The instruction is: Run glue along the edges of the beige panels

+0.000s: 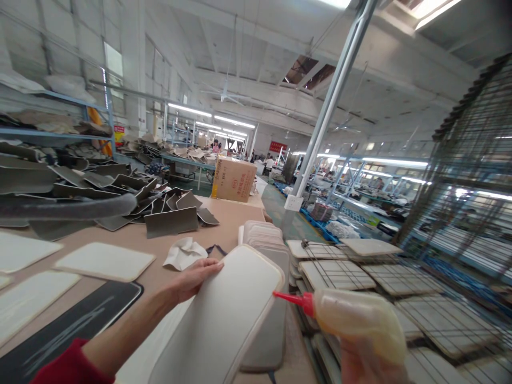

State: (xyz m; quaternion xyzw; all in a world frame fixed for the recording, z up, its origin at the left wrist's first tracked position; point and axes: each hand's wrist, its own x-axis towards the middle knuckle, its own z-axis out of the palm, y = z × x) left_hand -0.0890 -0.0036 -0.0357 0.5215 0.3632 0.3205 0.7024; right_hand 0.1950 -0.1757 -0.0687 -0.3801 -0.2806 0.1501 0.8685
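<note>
My left hand (pixel 194 278) grips the upper left edge of a white rounded-corner panel (pixel 224 320) and holds it tilted above the tan table (pixel 224 213). My right hand (pixel 368 365), at the bottom right and mostly out of frame, is closed around a soft squeeze bottle (pixel 360 319) of yellowish liquid. Its red nozzle (pixel 292 300) points left and almost touches the panel's right edge. A stack of similar panels (pixel 262 232) stands just behind the held one.
More white panels (pixel 104 261) and a dark mat (pixel 72 320) lie on the left of the table, with a crumpled cloth (pixel 184 253), grey shaped pieces (pixel 120 197) and a cardboard box (pixel 233 180) behind. Wire racks carrying panels (pixel 340 274) are on the right, beside a steel pillar (pixel 332 101).
</note>
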